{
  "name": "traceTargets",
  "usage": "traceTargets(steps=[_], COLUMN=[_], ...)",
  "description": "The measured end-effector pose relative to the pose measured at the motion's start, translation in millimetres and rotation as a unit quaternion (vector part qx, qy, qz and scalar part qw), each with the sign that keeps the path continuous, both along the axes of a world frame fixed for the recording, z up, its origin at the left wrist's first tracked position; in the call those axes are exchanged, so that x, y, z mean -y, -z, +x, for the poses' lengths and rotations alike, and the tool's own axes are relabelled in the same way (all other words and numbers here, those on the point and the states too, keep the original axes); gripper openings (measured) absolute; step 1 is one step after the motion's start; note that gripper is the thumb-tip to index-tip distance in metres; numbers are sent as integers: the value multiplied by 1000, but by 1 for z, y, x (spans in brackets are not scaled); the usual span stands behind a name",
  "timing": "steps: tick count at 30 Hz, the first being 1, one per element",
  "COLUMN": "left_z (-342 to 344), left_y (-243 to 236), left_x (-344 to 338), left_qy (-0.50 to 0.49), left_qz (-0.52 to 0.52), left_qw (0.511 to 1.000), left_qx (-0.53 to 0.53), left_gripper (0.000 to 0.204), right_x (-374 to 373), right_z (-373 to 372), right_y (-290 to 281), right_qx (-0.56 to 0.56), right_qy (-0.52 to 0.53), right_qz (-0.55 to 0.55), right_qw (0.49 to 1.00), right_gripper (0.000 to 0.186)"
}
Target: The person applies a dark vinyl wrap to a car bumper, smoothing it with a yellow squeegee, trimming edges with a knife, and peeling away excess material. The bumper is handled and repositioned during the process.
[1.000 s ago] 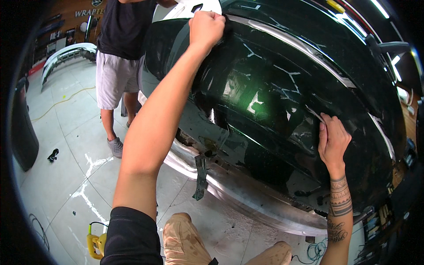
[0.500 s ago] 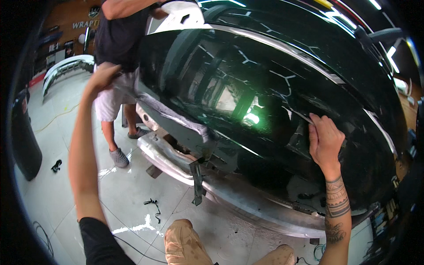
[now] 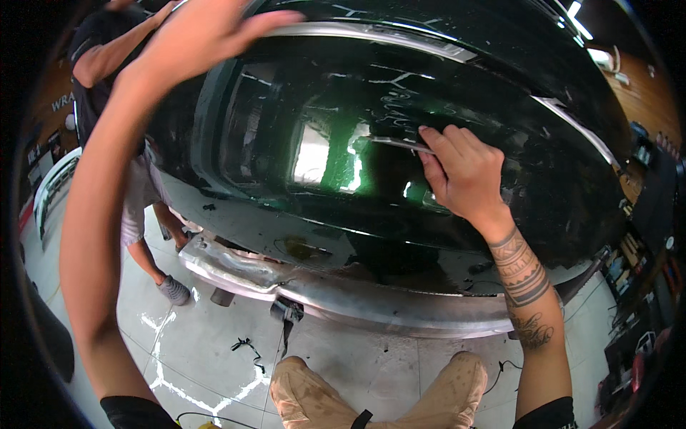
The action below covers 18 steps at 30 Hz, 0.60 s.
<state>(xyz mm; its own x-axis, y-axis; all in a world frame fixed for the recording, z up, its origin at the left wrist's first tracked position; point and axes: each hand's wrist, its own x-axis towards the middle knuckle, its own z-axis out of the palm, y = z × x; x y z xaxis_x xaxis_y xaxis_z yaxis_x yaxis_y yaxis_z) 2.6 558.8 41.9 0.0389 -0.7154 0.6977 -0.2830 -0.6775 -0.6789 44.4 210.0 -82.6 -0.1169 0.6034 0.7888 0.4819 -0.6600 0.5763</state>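
Slim grey blade-like tool (image 3: 398,144) pinched in the bare right hand (image 3: 464,168) over a glossy dark green car panel (image 3: 550,193)

The tool juts leftward from the thumb-and-finger pinch; whether its tip touches the panel, I cannot tell. The panel spreads out around this grip, with bright reflections just beyond the tip. Above the grip runs a long silver strip (image 3: 386,36). Well up and left of it, the bare left hand (image 3: 207,28) is blurred and cut by the upper edge, thumb stretched rightward; I cannot tell whether it holds anything. Below the grip, a curved silver metal bar (image 3: 400,309) follows the panel's lower edge. Down and left, a thin black cord (image 3: 249,348) lies on pale floor tiles (image 3: 357,365). Far left, a black-topped co-worker (image 3: 100,50) stands beside the panel.
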Motion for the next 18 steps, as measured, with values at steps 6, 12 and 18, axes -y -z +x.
traceTargets(steps=[6, 12, 18], left_z=[31, 37, 23], left_y=[-46, -78, -69], left_x=[176, 116, 29], left_qy=[202, 125, 52], left_qz=[108, 246, 165], left_qw=[970, 958, 985], left_qx=[-79, -81, -28], left_gripper=[37, 48, 53], right_x=[8, 8, 2], right_z=[0, 5, 4], right_y=[6, 6, 1], right_qx=[-14, -17, -2], right_qy=[18, -26, -69], right_qz=[7, 2, -3], right_qw=[1000, 1000, 998], right_gripper=[27, 27, 25])
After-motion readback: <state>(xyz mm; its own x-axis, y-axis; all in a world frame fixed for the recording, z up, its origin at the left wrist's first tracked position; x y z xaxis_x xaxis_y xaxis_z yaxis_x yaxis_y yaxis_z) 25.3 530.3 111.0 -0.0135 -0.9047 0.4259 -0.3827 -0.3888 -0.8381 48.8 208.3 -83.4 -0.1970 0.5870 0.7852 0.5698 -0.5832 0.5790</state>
